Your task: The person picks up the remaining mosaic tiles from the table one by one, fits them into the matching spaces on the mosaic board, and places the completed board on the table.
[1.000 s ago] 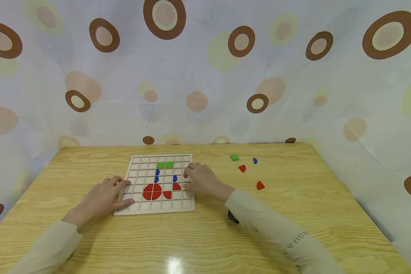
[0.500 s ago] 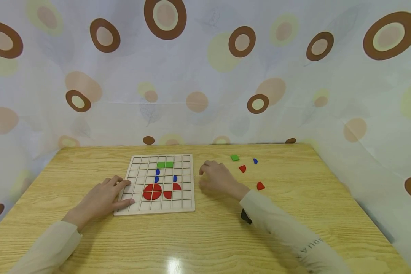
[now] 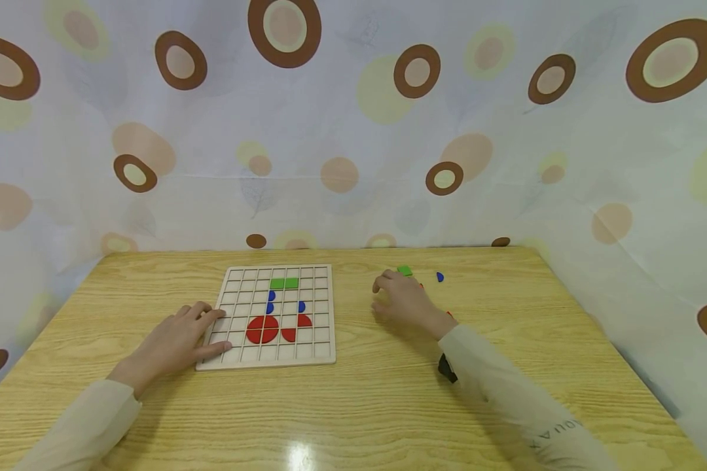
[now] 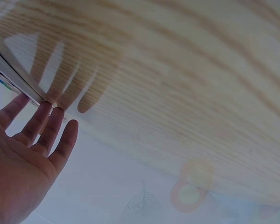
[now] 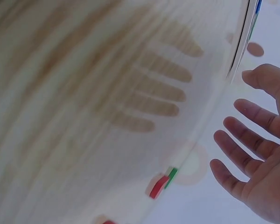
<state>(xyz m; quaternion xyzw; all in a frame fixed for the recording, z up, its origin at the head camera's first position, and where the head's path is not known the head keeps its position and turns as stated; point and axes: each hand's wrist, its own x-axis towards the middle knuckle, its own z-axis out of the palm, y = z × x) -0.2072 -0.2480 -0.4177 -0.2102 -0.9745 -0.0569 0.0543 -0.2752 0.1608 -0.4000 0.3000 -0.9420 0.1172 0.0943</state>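
A pale gridded board (image 3: 321, 294) lies on the table, bearing green squares (image 3: 284, 283), blue half-discs (image 3: 270, 307), a red circle of quarter pieces (image 3: 262, 329) and two further red quarters (image 3: 289, 335). Along its left edge rests my left hand (image 3: 173, 340), fingers spread, thumb over the near corner area; the left wrist view has its fingertips (image 4: 56, 106) at the board's side. My right hand (image 3: 405, 301) hovers right of the board with relaxed, separated fingers and nothing held. Just behind it lies a loose green square (image 3: 404, 270); the hand and wrist mostly hide two red quarters (image 3: 450, 314).
A loose blue half-disc (image 3: 440, 277) lies at the back right of the wooden table (image 3: 353, 405). Patterned cloth (image 3: 353, 209) hangs along the table's back and sides. In the right wrist view, a red piece (image 5: 158, 187) overlaps a green one (image 5: 171, 177).
My right hand has moved rightward from the board's right edge toward the loose pieces, now covering most of the red quarters. The left hand and the board's pieces look unchanged.
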